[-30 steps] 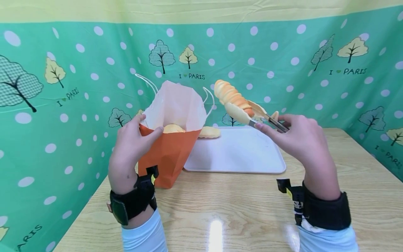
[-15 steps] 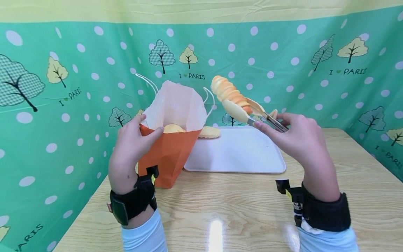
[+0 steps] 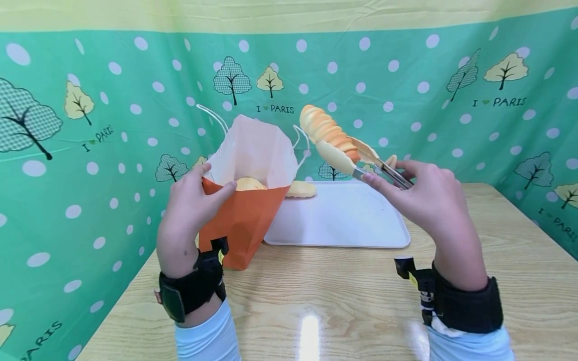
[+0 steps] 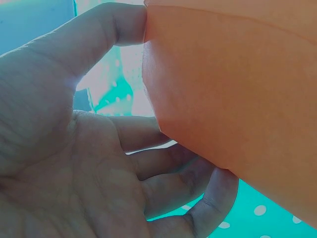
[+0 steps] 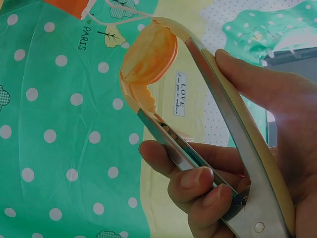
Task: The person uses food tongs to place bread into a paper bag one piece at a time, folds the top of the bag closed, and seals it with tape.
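My left hand (image 3: 191,200) grips the near left rim of an orange paper bag (image 3: 244,220), thumb on the near side. The bag is tipped with its white-lined mouth facing me, and a round bread roll (image 3: 250,184) shows inside. In the left wrist view, curled fingers hold the bag's orange side. My right hand (image 3: 429,195) holds metal tongs (image 5: 223,109) with cream-coloured tips. Between the tips a ridged, spiral bread roll (image 3: 325,131) is pinched, raised above the tray and right of the bag's mouth. Its rounded end faces the right wrist camera.
Behind the bag lies a white rectangular tray (image 3: 343,220) with a pale oblong bread (image 3: 301,189) at its left end. White cord handles (image 3: 302,145) stand up from the bag. A green dotted curtain (image 3: 384,75) hangs behind the wooden table (image 3: 343,296).
The right hand, with the tongs and spiral roll, has shifted slightly left and up towards the bag. The left hand and the bag have barely moved.
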Demonstrator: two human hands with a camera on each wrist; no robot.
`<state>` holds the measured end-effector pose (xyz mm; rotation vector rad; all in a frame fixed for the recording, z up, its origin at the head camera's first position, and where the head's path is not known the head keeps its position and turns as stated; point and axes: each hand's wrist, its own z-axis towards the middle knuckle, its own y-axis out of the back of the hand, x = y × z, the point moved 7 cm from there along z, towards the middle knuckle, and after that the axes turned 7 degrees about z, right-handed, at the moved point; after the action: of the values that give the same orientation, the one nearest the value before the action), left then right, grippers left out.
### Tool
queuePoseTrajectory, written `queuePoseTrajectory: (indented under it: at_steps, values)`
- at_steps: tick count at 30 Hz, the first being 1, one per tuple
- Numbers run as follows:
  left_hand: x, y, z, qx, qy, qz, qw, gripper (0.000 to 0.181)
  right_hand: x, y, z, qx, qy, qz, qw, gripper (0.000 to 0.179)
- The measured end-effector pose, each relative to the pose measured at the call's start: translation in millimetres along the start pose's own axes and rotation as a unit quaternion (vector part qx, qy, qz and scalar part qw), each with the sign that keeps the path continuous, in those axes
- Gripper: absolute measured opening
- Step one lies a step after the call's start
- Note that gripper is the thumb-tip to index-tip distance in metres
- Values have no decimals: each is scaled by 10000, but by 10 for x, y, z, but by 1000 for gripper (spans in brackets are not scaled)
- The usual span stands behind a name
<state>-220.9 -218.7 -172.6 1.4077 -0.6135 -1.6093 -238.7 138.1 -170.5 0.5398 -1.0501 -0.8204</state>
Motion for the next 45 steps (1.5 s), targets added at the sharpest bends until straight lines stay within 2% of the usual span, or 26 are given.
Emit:
queuePoseTrajectory:
  at_steps: [11, 21, 45]
  values:
    - [-29, 0, -3, -3, -58, -14, 10000, 81, 22, 7, -6, -22, 7, -7, 10000, 85]
    - [-44, -15, 12, -10, -138, -1, 9999, 82, 43, 38, -21, -139, 33, 94, 9999, 81]
    - [-72, -44, 3, -69, -152, 74, 9998, 81, 132, -11, -65, 17, 52, 118, 9999, 85]
